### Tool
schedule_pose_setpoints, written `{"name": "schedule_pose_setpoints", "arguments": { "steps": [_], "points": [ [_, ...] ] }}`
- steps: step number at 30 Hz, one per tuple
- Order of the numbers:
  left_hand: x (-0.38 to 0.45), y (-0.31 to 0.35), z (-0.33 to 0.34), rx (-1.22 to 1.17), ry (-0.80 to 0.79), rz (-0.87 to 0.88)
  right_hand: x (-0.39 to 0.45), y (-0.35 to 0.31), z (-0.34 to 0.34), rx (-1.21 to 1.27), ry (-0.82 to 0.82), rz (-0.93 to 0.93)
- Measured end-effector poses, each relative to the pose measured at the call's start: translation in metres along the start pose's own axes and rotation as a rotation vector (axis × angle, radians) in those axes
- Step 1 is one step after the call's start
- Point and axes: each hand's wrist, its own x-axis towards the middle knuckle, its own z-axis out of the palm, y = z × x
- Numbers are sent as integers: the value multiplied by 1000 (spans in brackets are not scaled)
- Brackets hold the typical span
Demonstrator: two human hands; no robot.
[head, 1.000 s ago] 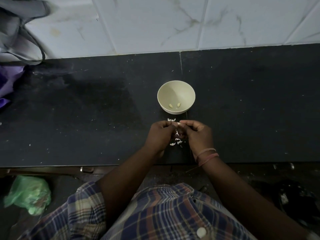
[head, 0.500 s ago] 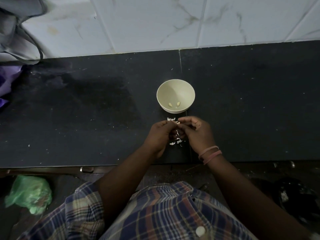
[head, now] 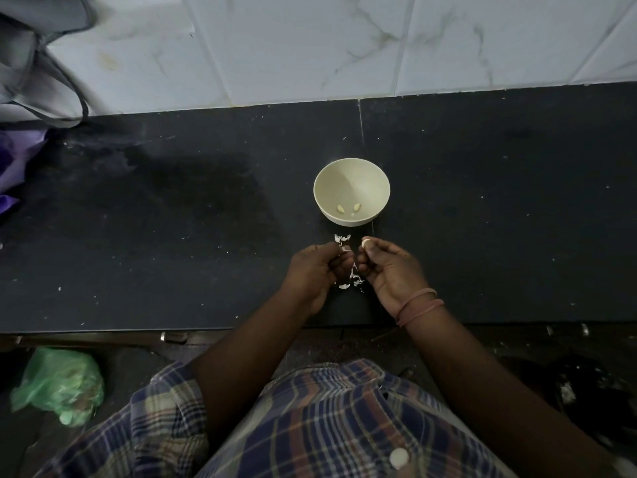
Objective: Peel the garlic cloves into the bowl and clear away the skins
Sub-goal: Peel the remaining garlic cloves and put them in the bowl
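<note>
1. Right hand (head: 389, 270) pinches a peeled clove (head: 365, 242) at its fingertips.
2. Left hand (head: 315, 272) is curled, pinching a skin scrap (head: 345, 250).
3. Bowl (head: 351, 174) sits at 12 o'clock, holding two cloves.
4. Next, likely: drop the clove in; loose skins (head: 351, 282) remain.

Bare counter (head: 499, 219) either side of bowl (head: 351, 191); skins (head: 342, 239) before it.

1 bowl (head: 351, 174); 2 peeled cloves (head: 349, 208) inside it; 1 clove (head: 365, 242) at the fingertips; 2 hands (head: 315, 270); 2 wristbands (head: 417, 305).
</note>
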Motion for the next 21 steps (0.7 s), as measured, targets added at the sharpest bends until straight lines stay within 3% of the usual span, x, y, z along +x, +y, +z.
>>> {"name": "schedule_pose_setpoints", "arguments": {
  "steps": [5, 17, 21],
  "points": [
    [3, -3, -8, 19, 131, 43, -1, 0, -4, 94, 8, 26],
    [5, -10, -11, 745, 229, 352, -10, 8, 1, -136, 26, -107],
    [2, -5, -8, 715, 227, 381, -9, 7, 1, -177, 70, -159]
  ]
}}
